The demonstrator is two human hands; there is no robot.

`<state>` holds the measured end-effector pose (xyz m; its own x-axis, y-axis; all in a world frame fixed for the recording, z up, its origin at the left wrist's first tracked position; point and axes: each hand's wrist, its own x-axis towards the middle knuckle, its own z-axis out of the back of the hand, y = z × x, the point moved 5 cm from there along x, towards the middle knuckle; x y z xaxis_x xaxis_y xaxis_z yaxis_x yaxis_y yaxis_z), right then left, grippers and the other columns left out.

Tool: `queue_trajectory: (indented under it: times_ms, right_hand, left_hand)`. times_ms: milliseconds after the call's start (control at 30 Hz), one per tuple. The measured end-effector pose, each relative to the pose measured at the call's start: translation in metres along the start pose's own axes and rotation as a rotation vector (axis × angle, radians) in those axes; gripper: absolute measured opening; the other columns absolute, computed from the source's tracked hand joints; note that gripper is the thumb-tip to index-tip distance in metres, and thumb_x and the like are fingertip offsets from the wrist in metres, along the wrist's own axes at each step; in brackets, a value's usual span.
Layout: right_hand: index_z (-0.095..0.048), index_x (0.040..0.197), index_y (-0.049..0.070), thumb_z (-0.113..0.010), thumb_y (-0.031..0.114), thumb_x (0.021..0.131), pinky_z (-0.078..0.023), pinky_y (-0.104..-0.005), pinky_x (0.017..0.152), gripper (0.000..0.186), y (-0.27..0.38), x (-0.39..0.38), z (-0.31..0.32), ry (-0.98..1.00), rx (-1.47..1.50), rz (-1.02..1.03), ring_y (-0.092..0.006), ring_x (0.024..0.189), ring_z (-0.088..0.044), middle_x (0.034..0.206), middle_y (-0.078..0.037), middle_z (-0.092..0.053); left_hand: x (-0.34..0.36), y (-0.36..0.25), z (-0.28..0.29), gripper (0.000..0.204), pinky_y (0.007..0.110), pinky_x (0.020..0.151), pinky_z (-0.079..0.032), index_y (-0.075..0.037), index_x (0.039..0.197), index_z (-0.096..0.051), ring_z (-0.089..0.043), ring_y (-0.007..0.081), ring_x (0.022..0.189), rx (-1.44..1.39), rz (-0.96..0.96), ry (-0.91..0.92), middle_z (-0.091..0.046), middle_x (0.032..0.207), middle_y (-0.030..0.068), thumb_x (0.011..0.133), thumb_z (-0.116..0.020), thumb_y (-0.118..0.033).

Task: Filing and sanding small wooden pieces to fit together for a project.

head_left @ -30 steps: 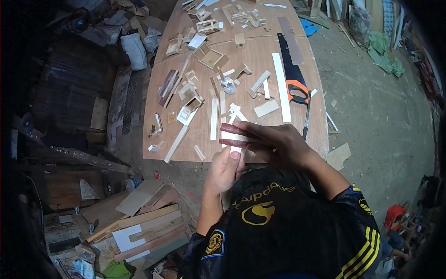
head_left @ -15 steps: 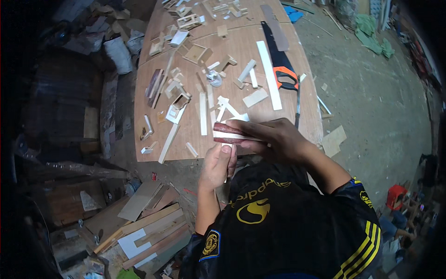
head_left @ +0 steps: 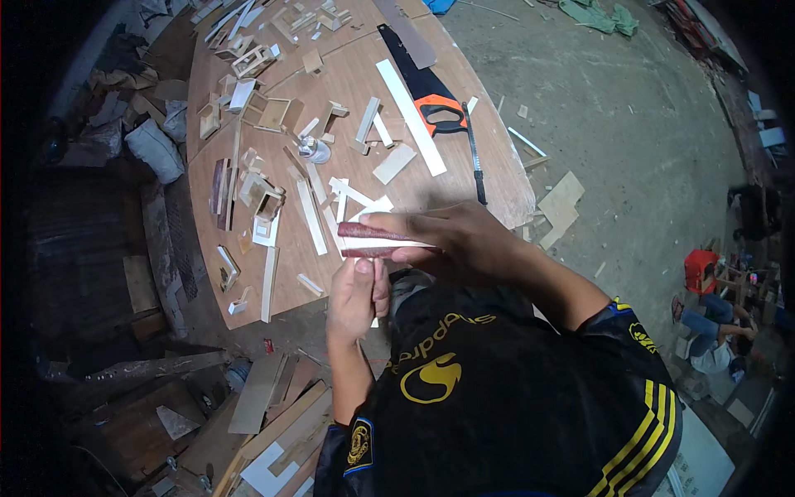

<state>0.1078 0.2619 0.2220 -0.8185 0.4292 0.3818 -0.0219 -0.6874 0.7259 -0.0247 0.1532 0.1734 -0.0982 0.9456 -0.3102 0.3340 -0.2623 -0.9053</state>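
On the black shirt (head_left: 513,389), yellow lettering (head_left: 438,335); right hand (head_left: 468,236) holds a reddish sheet (head_left: 364,233).

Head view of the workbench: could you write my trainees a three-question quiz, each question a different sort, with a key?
1. Multiple choice: which bright colour shows on the saw? A) blue B) green C) orange
2. True or false: the person's right hand holds dark-red material.
3. Fill in: on the table, the long white strip beside the saw lies on its ____ side, as pictured.

Key: 1. C; 2. True; 3. left.
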Motion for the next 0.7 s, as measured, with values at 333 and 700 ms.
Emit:
queue_trajectory:
  times_ms: [333, 700]
  right_hand:
    - [-0.052, 0.138, 0.008, -0.064, -0.010, 0.080, -0.046, -0.0360, 0.100, 0.062, -0.003, -0.018, 0.019, -0.292, 0.418, -0.381, -0.0217, 0.118, -0.058, 0.130, -0.013, -0.062]
    - [-0.054, 0.134, 0.008, -0.062, -0.004, 0.077, -0.053, -0.0375, 0.083, 0.059, 0.050, 0.029, -0.048, -0.220, 0.126, -0.378, -0.0365, 0.095, -0.067, 0.105, -0.021, -0.068]
  left_hand:
    - [0.001, -0.006, 0.019, 0.050, 0.022, 0.044, -0.029, -0.008, 0.088, -0.048, -0.039, 0.0069, 0.050, 0.170, -0.037, -0.018, -0.041, 0.063, -0.0038, 0.096, -0.047, -0.057]
    - [-0.009, -0.033, 0.073, 0.020, 0.028, 0.062, -0.044, -0.002, 0.101, -0.058, -0.054, 0.0106, 0.069, 0.478, -0.233, 0.081, -0.060, 0.079, 0.0040, 0.097, -0.055, -0.022]
